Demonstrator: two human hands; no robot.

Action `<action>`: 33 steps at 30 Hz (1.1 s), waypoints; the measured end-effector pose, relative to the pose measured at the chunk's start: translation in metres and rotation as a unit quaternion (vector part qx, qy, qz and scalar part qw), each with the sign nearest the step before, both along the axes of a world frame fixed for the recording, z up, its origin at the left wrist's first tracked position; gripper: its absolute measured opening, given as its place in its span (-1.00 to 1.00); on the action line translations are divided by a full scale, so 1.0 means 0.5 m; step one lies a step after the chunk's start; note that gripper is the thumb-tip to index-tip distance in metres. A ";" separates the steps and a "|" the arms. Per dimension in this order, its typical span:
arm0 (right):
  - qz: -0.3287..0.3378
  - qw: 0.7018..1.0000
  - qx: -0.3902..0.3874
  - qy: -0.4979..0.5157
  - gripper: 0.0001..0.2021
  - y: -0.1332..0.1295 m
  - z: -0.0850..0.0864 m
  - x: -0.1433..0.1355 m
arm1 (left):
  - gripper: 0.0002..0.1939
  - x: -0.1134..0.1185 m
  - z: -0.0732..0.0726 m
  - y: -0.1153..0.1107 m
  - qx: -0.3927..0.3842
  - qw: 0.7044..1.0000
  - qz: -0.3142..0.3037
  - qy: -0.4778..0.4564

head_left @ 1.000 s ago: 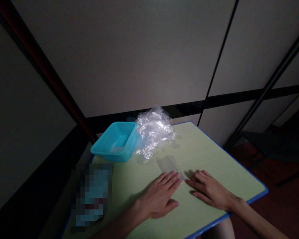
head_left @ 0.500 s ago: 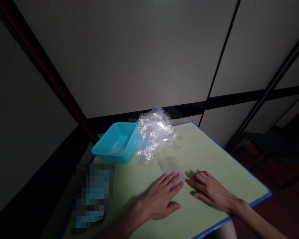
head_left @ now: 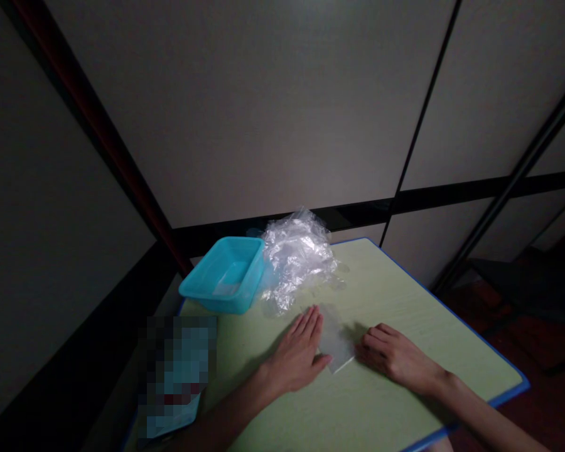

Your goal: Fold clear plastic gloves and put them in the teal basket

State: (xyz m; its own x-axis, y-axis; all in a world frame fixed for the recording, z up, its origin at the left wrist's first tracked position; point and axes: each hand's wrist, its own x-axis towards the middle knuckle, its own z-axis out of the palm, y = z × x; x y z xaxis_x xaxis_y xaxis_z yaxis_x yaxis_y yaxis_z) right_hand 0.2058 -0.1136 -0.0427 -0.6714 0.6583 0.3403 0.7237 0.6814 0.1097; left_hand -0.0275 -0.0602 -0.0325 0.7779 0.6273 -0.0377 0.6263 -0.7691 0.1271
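So your small clear plastic sheet [head_left: 336, 342] lies flat just below and right of the middle of the frame, right between your hands. Your left hand [head_left: 295, 359] is flat along its left edge, fingers straight and close together, thumb out to the side, holding nothing. Your right hand [head_left: 400, 358] is curled at the sheet's lower-right corner; can't tell whether those fingertips pinch it or just rest next to it. My read is you're on the smoothing or steadying step, and the next move calls for light left-hand pressure plus a careful fingertip grip, since film that thin probably slips and sticks. Just above is a crumpled plastic pile [head_left: 299, 257], touching or nearly touching the blue basin [head_left: 238, 300] on its left. All on the pale green table [head_left: 419, 326], which the bottom edge cuts off. The item at lower left [head_left: 179, 370] is pixelated out, and the right side's too dark to make out much.
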 end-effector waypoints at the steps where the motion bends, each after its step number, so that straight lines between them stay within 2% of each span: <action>1: 0.016 1.000 0.002 -0.010 -0.74 0.003 0.001 -0.001 | -0.31 0.000 -0.002 0.001 -0.002 1.000 0.000 0.004; 5: 0.059 0.998 -0.003 -0.035 -0.71 0.013 0.010 -0.005 | -0.29 -0.003 -0.001 -0.007 0.004 1.000 -0.003 -0.010; 8: 0.075 0.996 -0.005 -0.054 -0.72 0.019 0.011 -0.009 | -0.32 -0.008 0.003 -0.027 0.022 0.998 -0.028 -0.045; 11: 0.085 0.995 -0.009 -0.061 -0.73 0.023 0.008 -0.013 | -0.44 -0.011 0.006 -0.050 0.028 0.996 -0.045 -0.078; 15: 0.079 0.996 -0.022 -0.045 -0.75 0.019 0.013 -0.019 | -0.59 -0.008 0.000 -0.064 0.020 0.994 -0.033 -0.106; 20: 0.049 0.994 -0.101 0.011 -0.84 0.009 0.035 -0.022 | -0.56 0.000 -0.007 -0.059 0.023 0.991 -0.019 -0.133; 24: 0.045 0.985 -0.156 0.049 -0.81 0.012 0.037 -0.016 | -0.78 0.009 -0.001 -0.055 0.035 0.988 -0.003 -0.151; 26: 0.063 0.983 -0.167 0.051 -0.78 0.018 0.032 -0.014 | -0.75 0.013 0.003 -0.054 0.032 0.986 -0.001 -0.162; 30: 0.067 0.975 -0.197 0.076 -0.77 0.035 0.018 -0.015 | -0.74 0.013 0.004 -0.053 -0.003 0.976 0.011 -0.215; 33: 0.023 0.955 -0.243 0.167 -0.80 0.051 0.014 -0.020 | -0.75 0.010 0.002 -0.049 -0.079 0.952 0.051 -0.290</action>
